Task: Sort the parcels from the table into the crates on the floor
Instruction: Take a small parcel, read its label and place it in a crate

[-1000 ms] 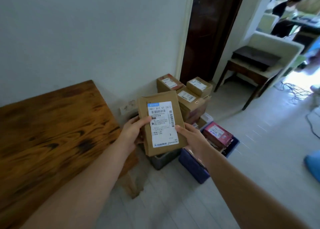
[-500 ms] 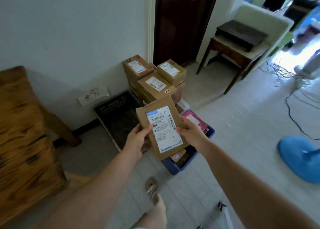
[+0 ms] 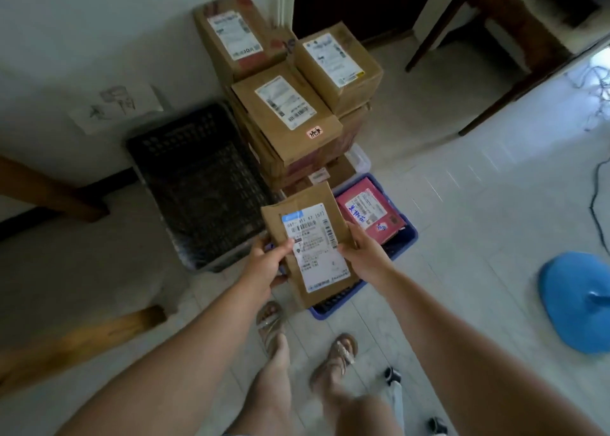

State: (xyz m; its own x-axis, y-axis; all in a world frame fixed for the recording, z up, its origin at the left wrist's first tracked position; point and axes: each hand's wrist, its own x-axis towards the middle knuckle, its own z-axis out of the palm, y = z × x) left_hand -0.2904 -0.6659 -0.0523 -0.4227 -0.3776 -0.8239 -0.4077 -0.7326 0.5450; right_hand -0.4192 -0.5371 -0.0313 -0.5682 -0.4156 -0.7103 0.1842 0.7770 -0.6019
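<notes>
Both hands' fingers, left hand [image 3: 264, 264] and right hand [image 3: 363, 254], gripped brown parcel [image 3: 307, 237] edges above blue crate [image 3: 404, 237]; black crate [image 3: 198, 185] alongside.

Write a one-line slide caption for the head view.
Left hand and right hand hold a labelled parcel above the blue crate, black crate alongside.

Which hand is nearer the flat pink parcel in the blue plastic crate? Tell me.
Right. The right hand, gripping the brown paper parcel by its right edge, is close in front of the pink parcel; the left hand grips the opposite edge, by the black mesh crate.
</notes>
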